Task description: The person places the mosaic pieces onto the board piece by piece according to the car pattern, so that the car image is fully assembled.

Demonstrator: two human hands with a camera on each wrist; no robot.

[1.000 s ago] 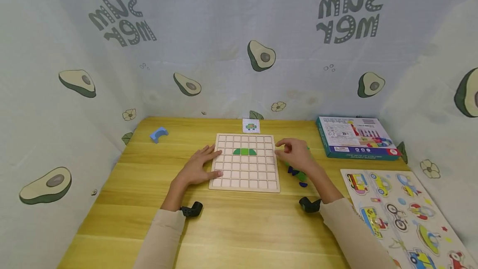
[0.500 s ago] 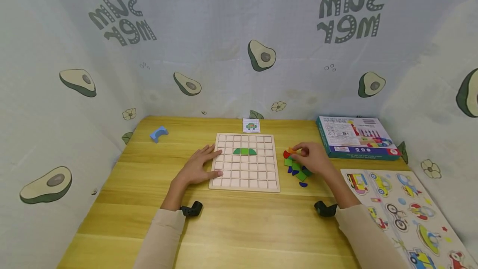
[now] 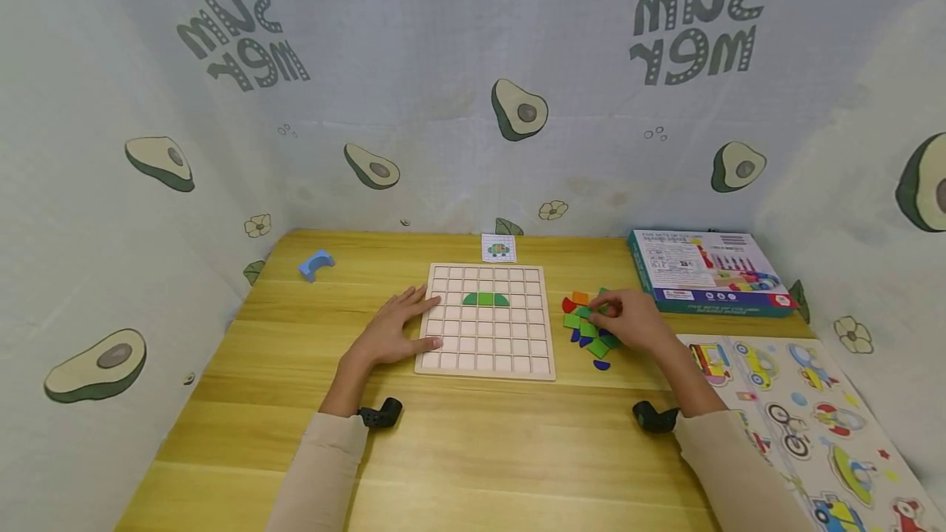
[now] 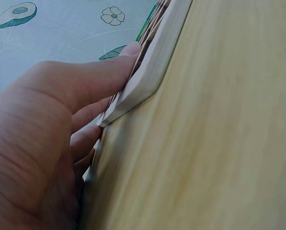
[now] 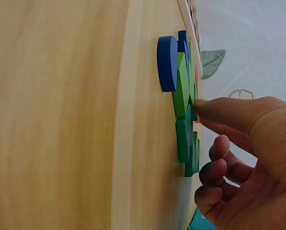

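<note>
In the head view a square wooden grid board (image 3: 484, 343) lies mid-table, with a row of green pieces (image 3: 485, 300) in its upper part. My left hand (image 3: 392, 331) rests on its left edge, fingers extended; the left wrist view shows the thumb (image 4: 104, 79) over the rim. To the board's right is a heap of small flat blocks, with green squares (image 3: 598, 347), a red piece (image 3: 568, 305), an orange square (image 3: 580, 298) and blue half-rounds (image 3: 602, 365). My right hand (image 3: 628, 318) has its thumb and forefinger at the green blocks; whether they pinch one is hidden.
Behind the board lies a small pattern card (image 3: 498, 249). A blue arch block (image 3: 316, 265) sits at the back left. At the right are a flat box (image 3: 709, 273) and a picture puzzle board (image 3: 805, 417), partly under the right sleeve.
My right hand went from the board's right edge to the heap, first by the orange square, then slightly right to the green blocks. The left hand stays put.
</note>
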